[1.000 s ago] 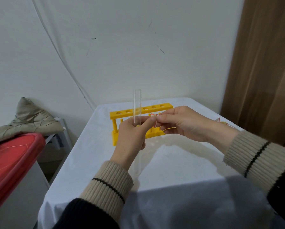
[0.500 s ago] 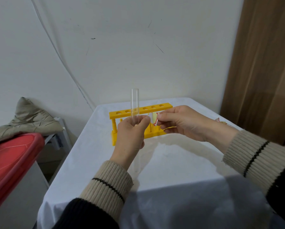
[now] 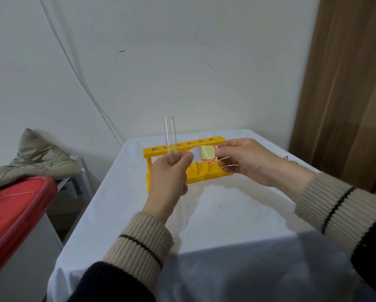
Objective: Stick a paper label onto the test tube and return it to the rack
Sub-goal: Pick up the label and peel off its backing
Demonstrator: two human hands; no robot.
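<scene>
- While the left hand is closed round the lower part of the test tube, thumb tip also pinning the near edge of the paper label, the tube stands approx. upright, open mouth up, tilted slightly left at the top.
- Key relation: label lies directly right of the tube, stretched approx. horizontal between both hands; tube long axis vertical, i.e. label runs crosswise to it. Left edge of label sits at the left thumb, just beside the glass; contact w/ glass cannot be confirmed.
- Right hand: thumb and forefinger pinched on the far (right) edge of the label; remaining fingers curled, w/ a thin strip, prob. backing, seen below them. Palm faces left, wrist level.
- Left hand is nearer the tube; right hand controls the free end.
- Judgement: next move needs the free end swept round the tube, kept square to the axis to avoid a skewed wrap.
- Yellow rack stands behind both hands on the worktop; holes visible appear vacant. Tube not yet returned.
</scene>
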